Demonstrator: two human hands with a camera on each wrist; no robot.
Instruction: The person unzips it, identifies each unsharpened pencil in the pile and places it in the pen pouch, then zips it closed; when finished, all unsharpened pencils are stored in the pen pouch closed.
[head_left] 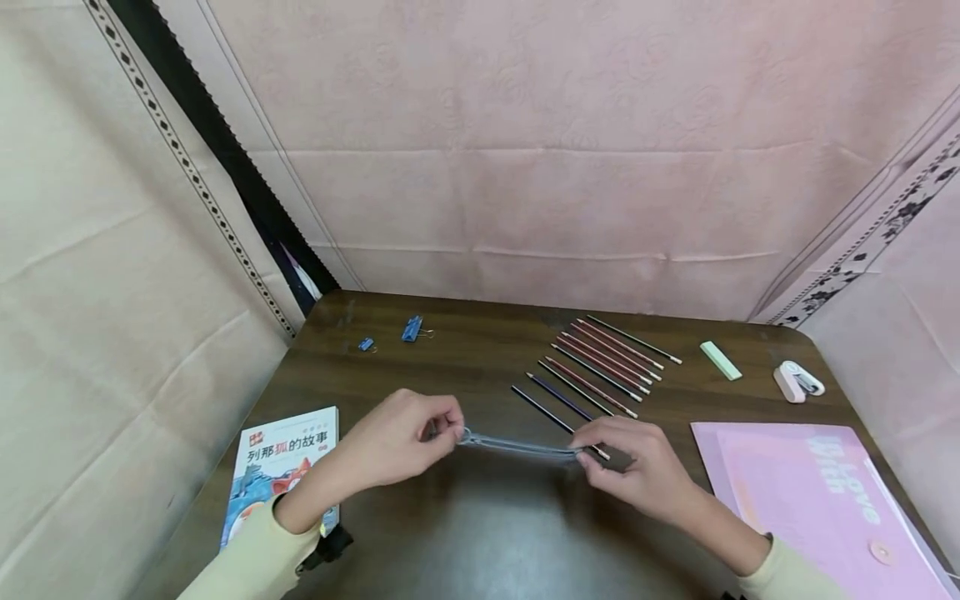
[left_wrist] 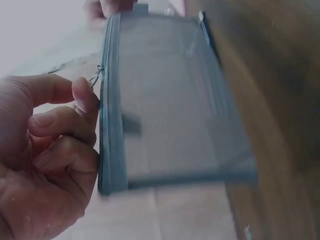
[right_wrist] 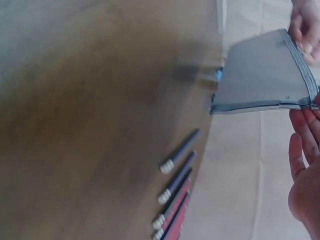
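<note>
A see-through zip pouch (left_wrist: 170, 100) with grey-blue borders hangs between my two hands above the table. My left hand (head_left: 408, 437) pinches its zippered top edge by the zipper pull (left_wrist: 98, 71), the fingers curled in the left wrist view. At the other end of that edge, the thumb and fingers of my right hand (head_left: 630, 462) grip the pouch's corner. From the right wrist view, the pouch (right_wrist: 265, 70) looks flat, with nothing visible inside. Several pencils (head_left: 600, 358) lie in a slanted row just beyond my right hand.
Two blue binder clips (head_left: 412, 328) lie at the back left. A picture book (head_left: 288, 450) is under my left forearm. To the right are a pale green eraser-like block (head_left: 721, 360), a white stapler-like object (head_left: 797, 382) and a pink folder (head_left: 810, 492). Cloth curtains (head_left: 525, 167) enclose the table.
</note>
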